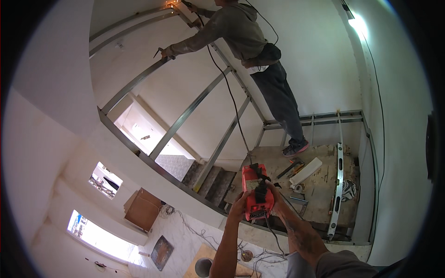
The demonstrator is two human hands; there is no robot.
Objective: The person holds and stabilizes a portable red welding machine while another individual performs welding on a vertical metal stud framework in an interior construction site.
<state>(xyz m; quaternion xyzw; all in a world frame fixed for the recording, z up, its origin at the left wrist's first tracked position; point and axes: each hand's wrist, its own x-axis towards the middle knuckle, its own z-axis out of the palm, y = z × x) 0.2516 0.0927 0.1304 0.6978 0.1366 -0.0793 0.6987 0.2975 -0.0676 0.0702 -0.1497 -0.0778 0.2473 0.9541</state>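
A red welding machine [251, 186] with a black strap and a small lit display rests between my hands, above the edge of a wooden platform. My left hand [238, 206] presses against its left side. On its right side, my right hand [277, 198] grips near the strap. A black cable [227, 83] runs from the machine up toward a person [232, 32] in a hooded top. That person stands on the platform and works at the metal frame [192, 104], where orange sparks [171, 3] fly at the top.
A long spirit level [338, 190] lies on the platform [273, 160] beside hand tools [292, 167] and a pale offcut [307, 171]. Stairs [214, 185] descend behind the frame. Far below are tangled cables [259, 259], a bucket [203, 267] and a brown board [142, 209]. A lamp [357, 24] hangs upper right.
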